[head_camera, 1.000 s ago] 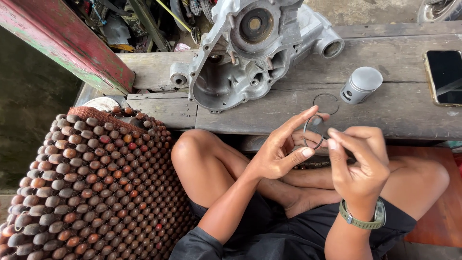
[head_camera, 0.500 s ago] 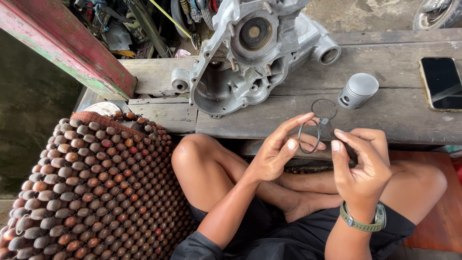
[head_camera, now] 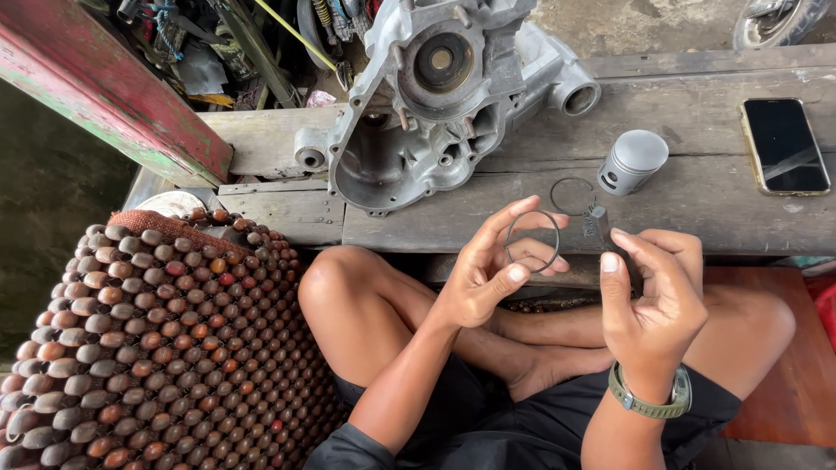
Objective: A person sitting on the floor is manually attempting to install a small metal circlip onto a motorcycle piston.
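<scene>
My left hand (head_camera: pixel 488 270) holds a thin dark metal ring (head_camera: pixel 533 241) between thumb and fingertips, above my crossed legs. My right hand (head_camera: pixel 653 292), with a green watch on its wrist, is raised beside it, fingers curled and apart, just clear of the ring. On the wooden bench (head_camera: pixel 697 200) just behind the hands lies a second thin ring (head_camera: pixel 572 196). A grey metal piston (head_camera: pixel 633 161) lies on its side next to it. A large aluminium engine case (head_camera: pixel 444 96) stands on the bench further left.
A black phone (head_camera: pixel 784 145) lies face up at the bench's right end. A wooden-bead seat cover (head_camera: pixel 148 339) fills the lower left. A red painted beam (head_camera: pixel 113 96) crosses the upper left, with tools and cables (head_camera: pixel 218 43) behind.
My right hand has let go of the ring and drawn back slightly. The ring now rests in my left hand alone. The view has shifted a little.
</scene>
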